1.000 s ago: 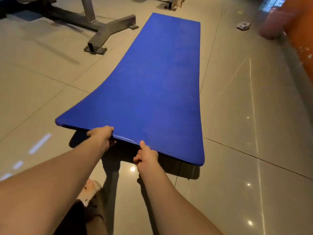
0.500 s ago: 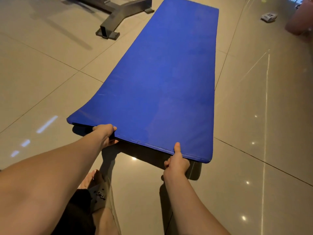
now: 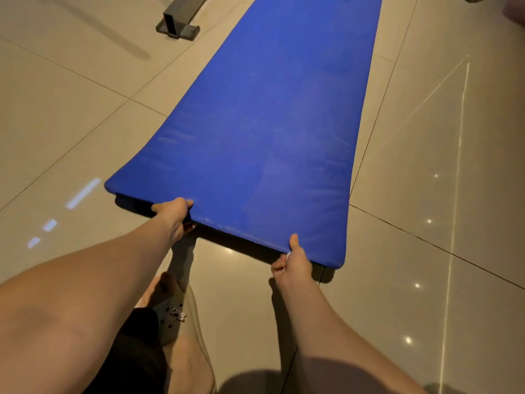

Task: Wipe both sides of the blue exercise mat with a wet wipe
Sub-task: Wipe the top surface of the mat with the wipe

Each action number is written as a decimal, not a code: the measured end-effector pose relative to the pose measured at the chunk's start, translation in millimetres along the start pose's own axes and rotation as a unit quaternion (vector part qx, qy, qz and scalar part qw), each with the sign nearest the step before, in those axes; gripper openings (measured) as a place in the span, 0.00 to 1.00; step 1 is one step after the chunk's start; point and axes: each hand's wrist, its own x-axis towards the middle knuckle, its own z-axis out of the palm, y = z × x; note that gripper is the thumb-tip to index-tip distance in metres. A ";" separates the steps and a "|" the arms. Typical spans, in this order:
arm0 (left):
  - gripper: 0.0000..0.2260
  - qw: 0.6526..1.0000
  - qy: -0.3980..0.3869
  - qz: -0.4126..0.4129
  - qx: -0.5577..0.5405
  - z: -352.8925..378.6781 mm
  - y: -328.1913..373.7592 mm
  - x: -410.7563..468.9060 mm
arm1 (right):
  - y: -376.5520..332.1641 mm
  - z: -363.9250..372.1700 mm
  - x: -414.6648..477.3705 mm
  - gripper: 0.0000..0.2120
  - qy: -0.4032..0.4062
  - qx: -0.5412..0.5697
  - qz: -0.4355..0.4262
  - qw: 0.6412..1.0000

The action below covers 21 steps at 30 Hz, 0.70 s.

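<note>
Gripping the near short edge of the blue exercise mat (image 3: pixel 264 132), both hands hold that end raised off the tiled floor (image 3: pixel 426 200), with a dark shadow under the lifted edge. The left hand (image 3: pixel 173 214) clasps the edge towards its left corner, fingers curled over the top face and the thumb tucked beneath. The right hand (image 3: pixel 292 263) holds the edge nearer the right corner, thumb lying flat on top and pointing away, the other fingers curled under the mat. A small white scrap (image 3: pixel 288 253) shows at the right hand's knuckles, too small to tell what it is. From the hands the mat runs away up the middle of the scene, its far end cut off by the top of the view. At far left, just beside the mat's left edge, stands the grey metal foot of a frame (image 3: pixel 177 25). A foot in a grey sandal (image 3: pixel 170 317) rests on the floor near the left forearm.
</note>
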 end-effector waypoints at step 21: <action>0.28 0.998 -0.012 -0.016 0.055 13.1 -17.3 3.1 | 6.3 -30.7 8.5 0.17 0.010 -0.024 0.038 0.999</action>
